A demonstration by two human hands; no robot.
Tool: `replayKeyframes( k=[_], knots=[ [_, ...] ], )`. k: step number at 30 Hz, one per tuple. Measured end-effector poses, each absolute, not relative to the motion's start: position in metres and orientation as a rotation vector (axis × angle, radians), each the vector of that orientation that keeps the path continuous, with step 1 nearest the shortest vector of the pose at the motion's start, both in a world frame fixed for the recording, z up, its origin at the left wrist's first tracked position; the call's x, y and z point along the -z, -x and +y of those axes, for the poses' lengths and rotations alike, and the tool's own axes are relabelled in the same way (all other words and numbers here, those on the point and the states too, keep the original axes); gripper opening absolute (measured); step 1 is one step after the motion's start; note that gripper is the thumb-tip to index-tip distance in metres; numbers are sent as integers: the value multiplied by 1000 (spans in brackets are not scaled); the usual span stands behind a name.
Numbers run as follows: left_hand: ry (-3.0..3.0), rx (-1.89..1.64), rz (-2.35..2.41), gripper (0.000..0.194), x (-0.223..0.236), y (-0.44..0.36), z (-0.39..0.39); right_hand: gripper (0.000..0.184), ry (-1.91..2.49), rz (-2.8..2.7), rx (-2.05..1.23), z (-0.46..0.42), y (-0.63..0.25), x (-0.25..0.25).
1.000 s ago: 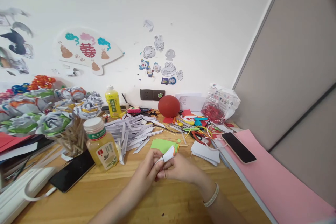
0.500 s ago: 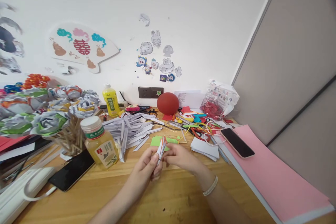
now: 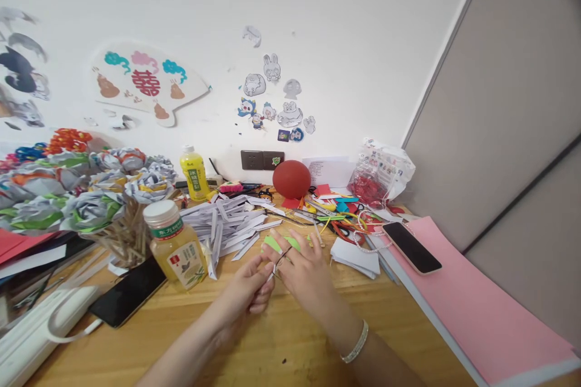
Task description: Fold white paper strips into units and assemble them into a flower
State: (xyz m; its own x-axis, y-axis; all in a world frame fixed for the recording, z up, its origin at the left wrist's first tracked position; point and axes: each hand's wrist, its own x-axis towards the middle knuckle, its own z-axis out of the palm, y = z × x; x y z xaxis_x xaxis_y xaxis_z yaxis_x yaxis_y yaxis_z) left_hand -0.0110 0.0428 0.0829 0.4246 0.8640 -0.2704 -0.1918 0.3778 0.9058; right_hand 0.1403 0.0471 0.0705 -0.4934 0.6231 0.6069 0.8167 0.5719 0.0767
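Above the middle of the desk, my left hand (image 3: 247, 284) pinches a bundle of folded paper strips, white with coloured edges in the earlier view. Most of that bundle is now hidden behind my fingers. My right hand (image 3: 302, 263) is beside it, back of the hand up and fingers spread. A thin dark elastic band (image 3: 284, 254) is looped over its fingers and stretches toward the bundle. Just beyond the hands lie green paper pieces (image 3: 272, 242). To their left is a heap of folded white paper strips (image 3: 222, 221).
Paper flowers (image 3: 93, 211), a drink bottle (image 3: 177, 248), a yellow bottle (image 3: 194, 172) and a dark phone (image 3: 129, 293) stand or lie left. A red balloon (image 3: 291, 179) is at the back. Rightward are white paper slips (image 3: 354, 257), another phone (image 3: 412, 247) and pink sheets (image 3: 481, 302).
My right hand has turned palm down and spread its fingers over the bundle, drawing the elastic band out around them. The left hand keeps its pinch.
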Motion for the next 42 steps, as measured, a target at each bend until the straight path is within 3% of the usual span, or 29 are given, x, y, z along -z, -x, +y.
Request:
replayKeyframes(
  k=[7, 12, 17, 22, 25, 33, 36, 42],
  knots=[
    [-1151, -546, 904, 50, -91, 26, 44, 41, 1045, -2238, 185, 51, -163, -81],
    [-1266, -359, 786, 46, -95, 37, 44, 50, 817, -2441, -24, 54, -176, -91],
    [-1451, -229, 719, 43, -99, 30, 34, 43, 743, -2504, -90, 53, -157, -79],
    [-1726, -780, 1036, 26, -98, 14, 16, 59, 912, -2438, -331, 50, -134, -71],
    [-1709, -1006, 1136, 15, -95, 11, 13, 59, 905, -2319, -660, 48, -128, -72],
    [-1541, -1034, 886, 24, -84, 7, 26, 51, 1097, -1882, -1039, 60, -116, -48],
    [-1187, -1133, 707, 34, -81, 1, 28, 54, 1156, -1767, -824, 65, -114, -45],
    [-803, -1222, 605, 38, -86, 3, 36, 58, 1160, -1900, 253, 54, -123, -58]
  ],
)
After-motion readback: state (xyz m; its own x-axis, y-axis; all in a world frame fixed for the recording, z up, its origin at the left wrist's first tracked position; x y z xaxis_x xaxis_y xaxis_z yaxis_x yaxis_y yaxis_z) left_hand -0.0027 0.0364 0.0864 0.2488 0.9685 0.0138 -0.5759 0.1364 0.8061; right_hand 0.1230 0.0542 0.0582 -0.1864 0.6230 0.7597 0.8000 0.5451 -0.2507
